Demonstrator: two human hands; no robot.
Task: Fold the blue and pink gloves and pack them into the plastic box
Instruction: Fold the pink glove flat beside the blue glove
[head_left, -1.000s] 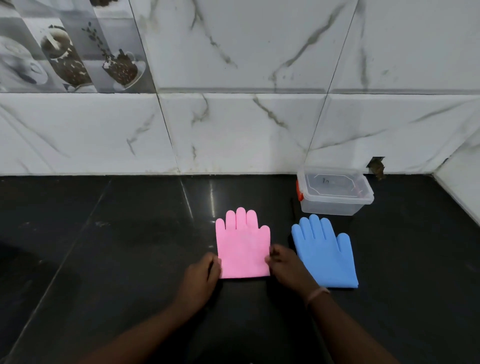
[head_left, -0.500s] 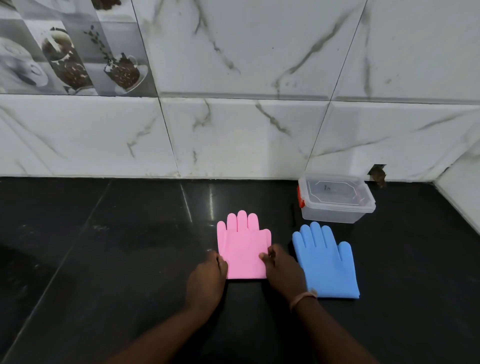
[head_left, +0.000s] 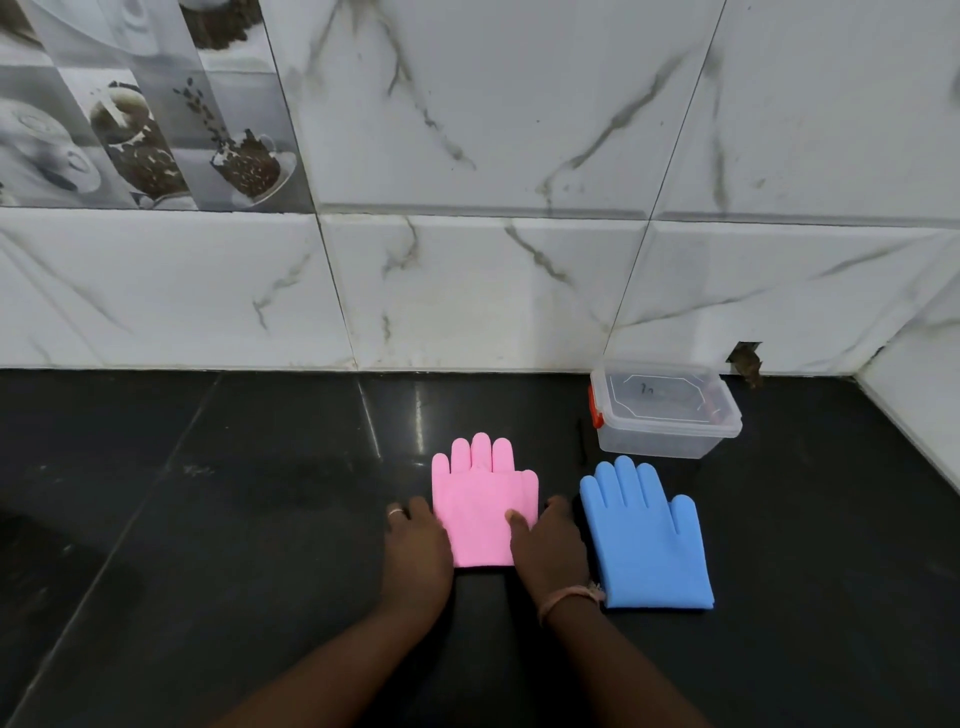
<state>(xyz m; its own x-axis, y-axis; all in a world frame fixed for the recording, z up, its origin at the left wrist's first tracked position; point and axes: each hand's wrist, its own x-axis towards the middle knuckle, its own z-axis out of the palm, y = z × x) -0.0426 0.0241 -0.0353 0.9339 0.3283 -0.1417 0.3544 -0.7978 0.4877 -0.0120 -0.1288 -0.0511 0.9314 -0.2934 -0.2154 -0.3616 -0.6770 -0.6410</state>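
Left hand (head_left: 415, 551) and right hand (head_left: 545, 545) pinch the flat pink glove's (head_left: 480, 506) side edges on the glossy black counter (head_left: 208, 519). Just right lies the smooth blue glove (head_left: 647, 535); beyond it, the lidded clear plastic box (head_left: 662, 410) sits against the marble wall (head_left: 467, 286).

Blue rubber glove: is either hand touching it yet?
No: the blue rubber glove lies flat alone, while the left hand and right hand sit at the pink glove's edges.
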